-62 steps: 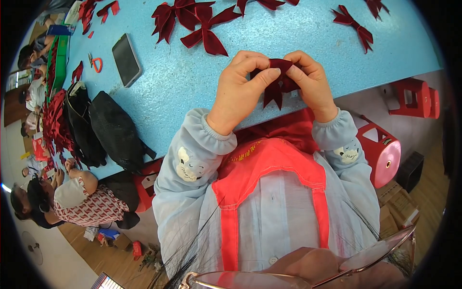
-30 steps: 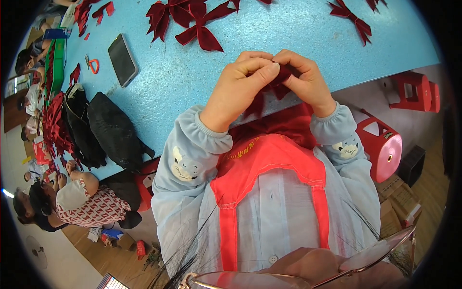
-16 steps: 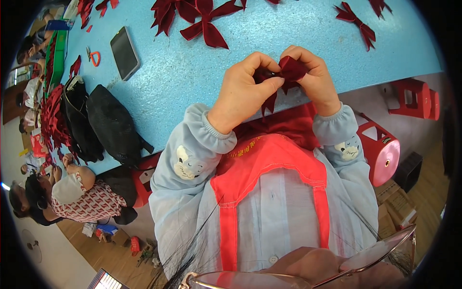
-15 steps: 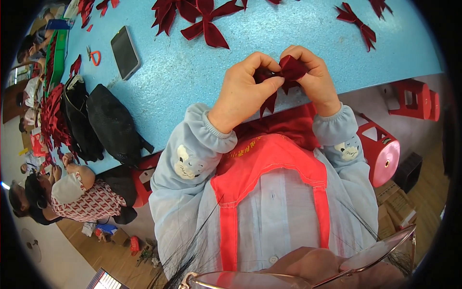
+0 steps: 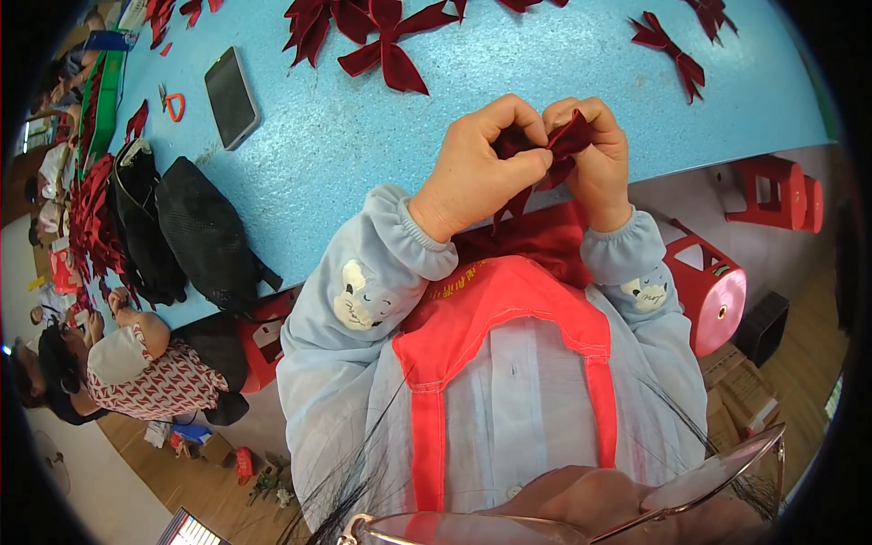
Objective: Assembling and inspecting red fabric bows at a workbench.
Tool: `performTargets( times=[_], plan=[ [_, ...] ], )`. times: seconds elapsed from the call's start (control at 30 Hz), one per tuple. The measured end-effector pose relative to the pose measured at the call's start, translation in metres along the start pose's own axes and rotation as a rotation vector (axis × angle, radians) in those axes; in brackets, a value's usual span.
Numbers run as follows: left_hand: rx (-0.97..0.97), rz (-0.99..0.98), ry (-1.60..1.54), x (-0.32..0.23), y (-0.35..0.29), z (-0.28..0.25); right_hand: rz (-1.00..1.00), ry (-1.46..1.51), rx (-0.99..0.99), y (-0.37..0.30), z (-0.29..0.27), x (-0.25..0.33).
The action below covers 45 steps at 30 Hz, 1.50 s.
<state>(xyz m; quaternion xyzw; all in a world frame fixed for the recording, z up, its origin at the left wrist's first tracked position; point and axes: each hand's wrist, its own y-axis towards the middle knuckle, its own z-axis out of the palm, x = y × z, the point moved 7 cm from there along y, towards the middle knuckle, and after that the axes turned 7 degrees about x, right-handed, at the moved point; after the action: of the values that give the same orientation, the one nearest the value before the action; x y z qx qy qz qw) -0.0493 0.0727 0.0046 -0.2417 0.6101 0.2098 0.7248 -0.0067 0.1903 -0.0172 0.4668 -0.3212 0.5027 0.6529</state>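
Observation:
Between my two hands is a dark red velvet bow [image 5: 569, 136], held up just over the near edge of the blue table [image 5: 345, 136]. My left hand [image 5: 486, 163] pinches its left side between thumb and fingertips. On the other side, my right hand [image 5: 599, 163] grips the bow with curled fingers; part of the ribbon is hidden there. Loose tails of the ribbon hang below my left fingers. Farther back on the table lies a finished-looking red bow [image 5: 392, 50] beside a heap of similar ones, and another bow [image 5: 670, 56] rests at the right.
To the left lie a phone [image 5: 232, 98], small orange-handled scissors [image 5: 173, 104] and black bags [image 5: 204, 236]. Beyond them are a red ribbon pile [image 5: 94, 213] and a green tray [image 5: 102, 109]. A person [image 5: 150, 363] sits at the left; red stools [image 5: 708, 291] stand at the right.
Both hands have shifted slightly right with the bow. The ribbon between them has turned, and my left thumb now presses nearer its middle. The whole view has moved a little.

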Motion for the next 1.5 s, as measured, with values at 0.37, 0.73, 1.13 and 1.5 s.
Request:
performTargets(
  times=[0.37, 0.73, 1.13, 1.5],
  plan=[
    [0.004, 0.07, -0.064, 0.003, 0.005, 0.008, -0.158, -0.219, -0.111, -0.009, -0.002, 0.01],
    [-0.069, 0.243, 0.081, -0.005, 0.009, 0.009, -0.186, -0.25, -0.113, -0.006, -0.006, 0.01],
    [-0.036, 0.158, 0.052, 0.005, 0.012, 0.012, -0.238, -0.319, -0.185, -0.009, -0.003, 0.016],
    [0.013, 0.282, 0.109, 0.001, 0.01, 0.014, -0.189, -0.394, -0.172, -0.011, -0.003, 0.011]
  ],
)
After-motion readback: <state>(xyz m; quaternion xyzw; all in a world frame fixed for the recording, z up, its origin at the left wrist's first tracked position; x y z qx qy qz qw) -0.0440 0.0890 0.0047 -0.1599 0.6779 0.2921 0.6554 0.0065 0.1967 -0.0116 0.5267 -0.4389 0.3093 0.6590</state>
